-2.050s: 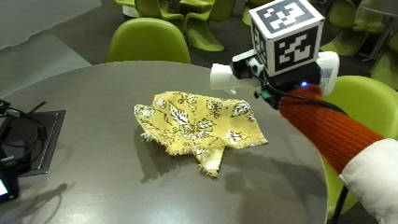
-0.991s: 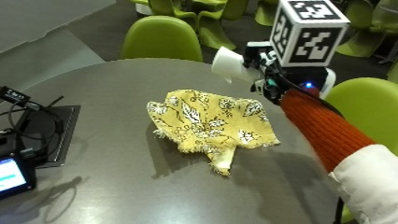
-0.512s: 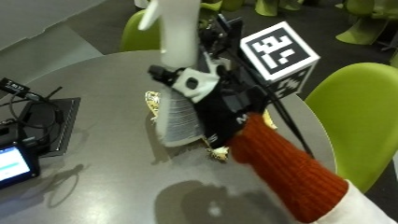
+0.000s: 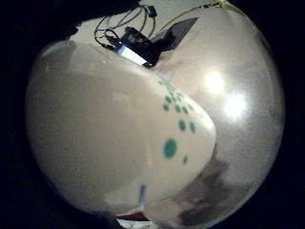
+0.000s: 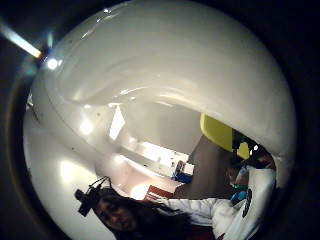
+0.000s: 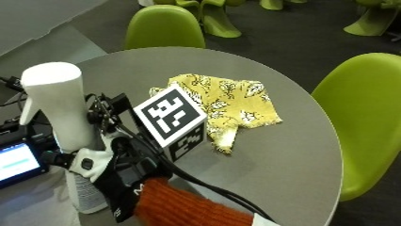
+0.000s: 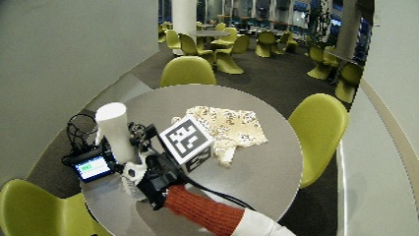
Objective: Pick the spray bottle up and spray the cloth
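Observation:
A white spray bottle stands upright on the round grey table, near its left edge. My gloved right hand is against the bottle's lower body and grips it, palm pressed to it. The bottle fills the little finger side palm view, showing green dots, and its curved white head fills the thumb side palm view. A yellow patterned cloth lies crumpled at the table's middle, apart from the hand. In the wide outside view the bottle, hand and cloth stand the same way.
A small device with a lit screen and black cables lie at the table's left edge, right beside the bottle. Green chairs stand behind the table and at its right.
The outside camera has shifted. My hand has left the far side of the cloth and come to the bottle at the table's left, where it now grips it.

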`<act>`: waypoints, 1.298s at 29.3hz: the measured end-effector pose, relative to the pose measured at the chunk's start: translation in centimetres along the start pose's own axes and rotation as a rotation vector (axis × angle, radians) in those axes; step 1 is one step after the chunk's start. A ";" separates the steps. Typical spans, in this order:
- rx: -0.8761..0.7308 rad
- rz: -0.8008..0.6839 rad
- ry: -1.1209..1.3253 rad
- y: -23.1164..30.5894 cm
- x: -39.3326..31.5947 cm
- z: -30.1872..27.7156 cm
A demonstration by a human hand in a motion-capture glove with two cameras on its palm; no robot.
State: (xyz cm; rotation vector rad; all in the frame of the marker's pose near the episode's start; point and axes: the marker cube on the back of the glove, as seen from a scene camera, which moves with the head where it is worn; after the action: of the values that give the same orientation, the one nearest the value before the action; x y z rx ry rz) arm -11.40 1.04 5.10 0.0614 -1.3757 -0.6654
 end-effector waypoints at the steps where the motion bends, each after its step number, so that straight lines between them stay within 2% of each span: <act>1: 0.008 0.008 -0.006 0.0 0.4 0.1; 16: 0.007 -0.001 -0.021 -1.3 1.3 3.0; 22: -0.085 0.064 -0.003 0.2 2.8 2.7; 26: -0.161 0.121 -0.049 4.3 1.5 -0.2; 30: -0.188 0.124 -0.022 10.6 -1.7 -4.7; 33: -0.082 0.149 0.040 16.0 -2.8 -8.5; 38: 0.223 0.189 0.147 23.5 0.1 -15.3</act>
State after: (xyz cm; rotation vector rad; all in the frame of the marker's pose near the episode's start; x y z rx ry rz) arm 12.01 15.07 11.57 0.1528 -1.2901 -0.3418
